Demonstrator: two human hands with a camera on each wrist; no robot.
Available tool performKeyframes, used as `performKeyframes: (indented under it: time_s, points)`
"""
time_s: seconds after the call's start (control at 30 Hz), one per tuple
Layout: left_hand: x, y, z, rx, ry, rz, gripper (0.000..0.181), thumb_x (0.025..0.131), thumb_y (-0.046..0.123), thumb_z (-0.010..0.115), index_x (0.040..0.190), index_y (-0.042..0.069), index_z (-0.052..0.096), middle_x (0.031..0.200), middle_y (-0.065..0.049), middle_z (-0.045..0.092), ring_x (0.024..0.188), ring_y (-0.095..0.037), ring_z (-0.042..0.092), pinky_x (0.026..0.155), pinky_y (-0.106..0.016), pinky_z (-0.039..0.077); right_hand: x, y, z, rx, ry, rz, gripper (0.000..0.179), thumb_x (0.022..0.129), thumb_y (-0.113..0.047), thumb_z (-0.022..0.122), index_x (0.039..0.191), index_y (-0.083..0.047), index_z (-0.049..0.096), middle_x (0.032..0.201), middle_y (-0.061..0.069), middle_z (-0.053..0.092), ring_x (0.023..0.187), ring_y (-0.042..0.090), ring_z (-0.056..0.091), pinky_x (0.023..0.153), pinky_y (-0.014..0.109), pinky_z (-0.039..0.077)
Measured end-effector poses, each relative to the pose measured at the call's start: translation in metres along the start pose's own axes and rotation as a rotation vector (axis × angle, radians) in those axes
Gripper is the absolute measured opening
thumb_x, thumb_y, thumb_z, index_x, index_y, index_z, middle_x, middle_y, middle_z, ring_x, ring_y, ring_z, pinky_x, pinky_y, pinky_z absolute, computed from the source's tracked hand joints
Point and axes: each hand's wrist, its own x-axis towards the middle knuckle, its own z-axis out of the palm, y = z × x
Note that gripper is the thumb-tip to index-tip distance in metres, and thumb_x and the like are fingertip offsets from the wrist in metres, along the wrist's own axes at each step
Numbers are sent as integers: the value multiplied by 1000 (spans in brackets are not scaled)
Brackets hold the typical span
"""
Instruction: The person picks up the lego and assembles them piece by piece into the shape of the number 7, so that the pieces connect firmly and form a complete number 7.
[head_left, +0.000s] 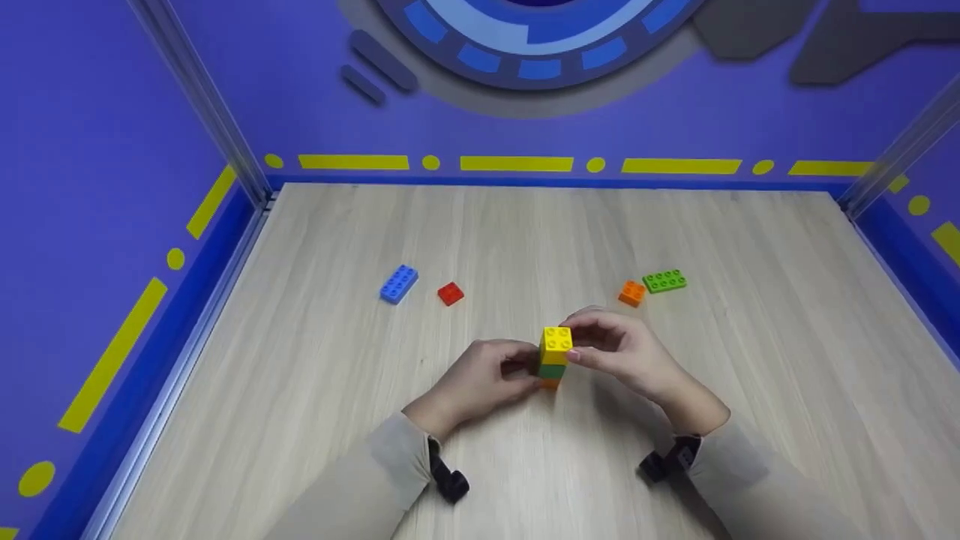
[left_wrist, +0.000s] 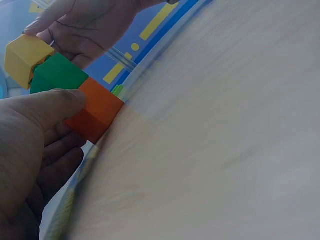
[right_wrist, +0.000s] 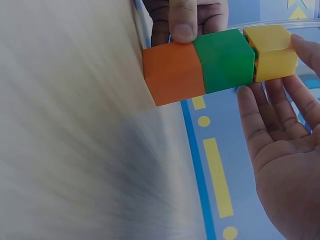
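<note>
Three square toy bricks stand in one column on the table: an orange brick (right_wrist: 175,75) at the bottom, a green brick (right_wrist: 224,61) over it, and a yellow brick (head_left: 556,346) on top. A narrow gap with studs showing separates yellow from green in the right wrist view. My left hand (head_left: 474,381) grips the lower part of the column, its thumb across the orange brick near the green one. With thumb and fingers, my right hand (head_left: 636,357) pinches the yellow brick.
Farther back on the wooden table (head_left: 525,232) lie a long blue brick (head_left: 399,284) and a small red brick (head_left: 451,293) on the left. A small orange brick (head_left: 631,293) and a long light-green brick (head_left: 664,281) lie on the right. Blue panels (head_left: 510,135) enclose the table.
</note>
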Motion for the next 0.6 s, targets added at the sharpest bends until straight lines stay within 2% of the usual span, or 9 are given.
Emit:
performKeyframes:
  time_s: [0.17, 0.37, 0.5, 0.6]
  points:
    - [0, -1, 0, -1, 2, -5, 40, 94, 28, 79, 133, 21, 71, 128, 6, 73, 119, -8, 70, 105, -23, 54, -1, 4, 2, -8, 1, -51, 43, 94, 2, 71, 136, -1, 65, 130, 14, 64, 115, 22, 68, 98, 27, 59]
    - [0, -1, 0, 3, -4, 0, 40, 95, 29, 78, 133, 19, 71, 129, 5, 73, 120, -9, 70, 106, -25, 55, -2, 9, 8, 23, 30, -133, 35, 95, 7, 66, 130, 3, 68, 129, 14, 65, 117, 17, 66, 98, 24, 58]
    - [0, 0, 0, 6, -4, 10, 38, 95, 28, 78, 131, 20, 71, 127, 6, 74, 118, -7, 69, 105, -24, 55, -1, 13, 15, 49, 81, -144, 31, 98, 7, 62, 129, 6, 66, 130, 10, 70, 121, 16, 66, 100, 24, 57]
    - [0, 0, 0, -2, -7, 4, 38, 95, 28, 78, 131, 20, 71, 127, 7, 74, 117, -6, 69, 105, -24, 55, -1, 13, 20, 75, 116, -115, 30, 99, 4, 63, 128, 6, 66, 127, 5, 72, 118, 15, 67, 99, 23, 58]
